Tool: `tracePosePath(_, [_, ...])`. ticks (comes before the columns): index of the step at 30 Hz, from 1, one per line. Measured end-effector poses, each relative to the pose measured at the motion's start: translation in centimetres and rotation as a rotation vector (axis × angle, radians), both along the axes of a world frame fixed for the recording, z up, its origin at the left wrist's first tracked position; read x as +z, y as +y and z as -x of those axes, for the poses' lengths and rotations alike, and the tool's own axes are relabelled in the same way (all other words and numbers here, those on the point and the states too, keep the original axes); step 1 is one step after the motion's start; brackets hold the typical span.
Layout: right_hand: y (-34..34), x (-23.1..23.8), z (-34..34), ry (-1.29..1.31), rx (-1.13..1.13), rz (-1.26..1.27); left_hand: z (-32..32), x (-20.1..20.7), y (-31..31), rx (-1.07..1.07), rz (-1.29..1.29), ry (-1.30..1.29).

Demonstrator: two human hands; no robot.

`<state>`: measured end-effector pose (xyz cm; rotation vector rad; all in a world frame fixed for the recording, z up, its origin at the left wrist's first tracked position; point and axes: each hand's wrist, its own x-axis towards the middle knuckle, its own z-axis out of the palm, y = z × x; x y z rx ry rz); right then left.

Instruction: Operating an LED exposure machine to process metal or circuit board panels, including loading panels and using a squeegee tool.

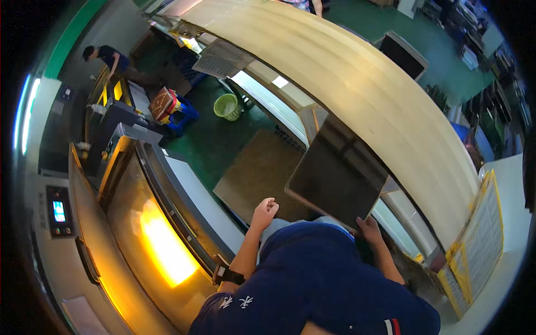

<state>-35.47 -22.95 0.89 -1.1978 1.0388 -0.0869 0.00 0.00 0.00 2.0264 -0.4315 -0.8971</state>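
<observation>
a glowing orange machine window [162, 240] sits far left, a green basket [226, 106] on the floor beyond. the left hand [264, 211] hangs free, fingers curled into a loose fist. the right hand [368, 229] pinches the lower corner of a dark square panel [335, 173], held tilted, its long axis running up-right, before a long pale board [363, 95].

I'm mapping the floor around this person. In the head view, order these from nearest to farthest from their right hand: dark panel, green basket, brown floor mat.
From the right hand:
1. Dark panel: held at its lower edge by the fingers.
2. Brown floor mat: on the floor, left of the panel.
3. Green basket: farther up and left, on the green floor.
</observation>
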Motion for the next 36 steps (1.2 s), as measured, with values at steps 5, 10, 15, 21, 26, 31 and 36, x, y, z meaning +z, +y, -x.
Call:
tracePosePath(5, [0.5, 1.4, -9.1, -0.033, -0.414, 0.044, -6.4, -8.4, 6.3, -0.381, -0.364, -0.121])
tracePosePath(10, [0.6, 1.7, -12.4, 0.046, -0.583, 0.198, -13.2, -11.7, 11.5, -0.669, -0.82, 0.18])
tracePosePath(15, [6.1, -5.7, -13.1, -0.187, -0.864, -0.028, -20.8, -14.1, 17.4, -0.482, -0.328, -0.002])
tracePosePath(21, [24.1, -22.6, -8.4, 0.296, 0.149, 0.078, -27.8, -16.5, 21.2, -0.878, -0.729, -0.098])
tracePosePath(26, [33.4, -17.3, -10.0, 0.552, 0.096, -0.128, -27.0, -8.0, 22.7, -0.947, -0.619, -0.362])
tracePosePath(31, [39.7, -15.7, -9.3, 0.77, -0.075, -0.281, -27.8, -5.5, 23.4, -1.01, -0.622, -0.447])
tracePosePath(36, [45.1, -17.9, -6.9, 0.825, -0.183, -0.375, -28.6, -4.4, 25.9, -1.056, -0.622, -0.501])
